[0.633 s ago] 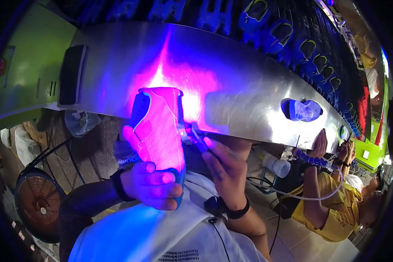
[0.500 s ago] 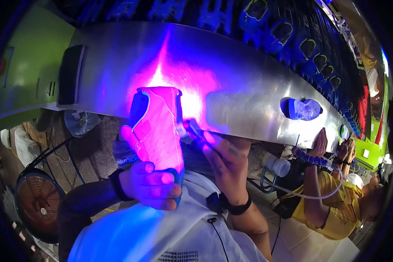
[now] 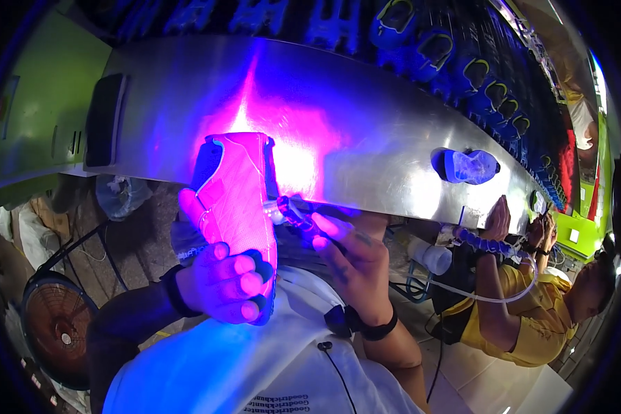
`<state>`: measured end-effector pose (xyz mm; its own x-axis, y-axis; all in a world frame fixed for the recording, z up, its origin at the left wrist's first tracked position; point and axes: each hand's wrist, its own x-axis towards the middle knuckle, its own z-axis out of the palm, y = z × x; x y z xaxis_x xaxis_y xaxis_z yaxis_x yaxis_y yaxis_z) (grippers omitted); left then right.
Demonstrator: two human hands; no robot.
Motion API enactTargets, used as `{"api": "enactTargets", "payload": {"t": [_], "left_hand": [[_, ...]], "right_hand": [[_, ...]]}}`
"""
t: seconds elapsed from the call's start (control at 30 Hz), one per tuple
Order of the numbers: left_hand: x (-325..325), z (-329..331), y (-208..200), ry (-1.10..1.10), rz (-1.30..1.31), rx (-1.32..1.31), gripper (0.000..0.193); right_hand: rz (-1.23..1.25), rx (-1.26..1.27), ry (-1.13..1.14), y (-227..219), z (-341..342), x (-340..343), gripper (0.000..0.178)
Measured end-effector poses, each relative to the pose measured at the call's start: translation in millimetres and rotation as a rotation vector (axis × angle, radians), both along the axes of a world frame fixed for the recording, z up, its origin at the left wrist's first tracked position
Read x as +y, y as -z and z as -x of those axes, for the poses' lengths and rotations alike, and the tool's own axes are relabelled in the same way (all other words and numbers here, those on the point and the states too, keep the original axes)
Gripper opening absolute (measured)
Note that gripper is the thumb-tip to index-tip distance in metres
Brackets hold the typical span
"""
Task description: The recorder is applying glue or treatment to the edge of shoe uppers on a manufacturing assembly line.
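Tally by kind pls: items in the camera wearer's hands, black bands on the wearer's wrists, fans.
Shoe, in the left hand: 1
Small dark tool, in the right hand: 1
Black wristbands: 2
Fan: 1
Total: 5

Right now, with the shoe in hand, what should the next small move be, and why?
I'd probably ease the right hand a little so the small dark tool follows the edge of the shoe. The tool's pale end lies right at that edge, though I can't confirm contact, and the left hand grips the shoe's lower part, which should steady it.
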<state>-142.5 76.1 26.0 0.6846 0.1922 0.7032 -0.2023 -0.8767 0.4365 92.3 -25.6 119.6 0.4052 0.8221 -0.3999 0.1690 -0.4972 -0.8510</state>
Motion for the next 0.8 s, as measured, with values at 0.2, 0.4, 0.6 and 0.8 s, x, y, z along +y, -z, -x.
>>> {"api": "enactTargets", "payload": {"t": [0.2, 0.4, 0.6, 0.8], "left_hand": [[-4, 4, 5, -0.172, -0.24, 0.172, 0.053], [2, -31, -41, -0.249, -0.083, 0.412, 0.074], [12, -85, -88, -0.423, -0.104, 0.131, 0.072], [27, -100, -123, -0.275, 0.055, 0.305, 0.103]], "right_hand": [[-0.201, -0.074, -0.011, -15, -6, -19, 0.034], [-0.192, -0.118, 0.043, -42, -6, -30, 0.032], [-0.275, -0.109, 0.094, -59, -10, -39, 0.031], [-0.488, -0.308, 0.13, -54, -15, -40, 0.032]]}}
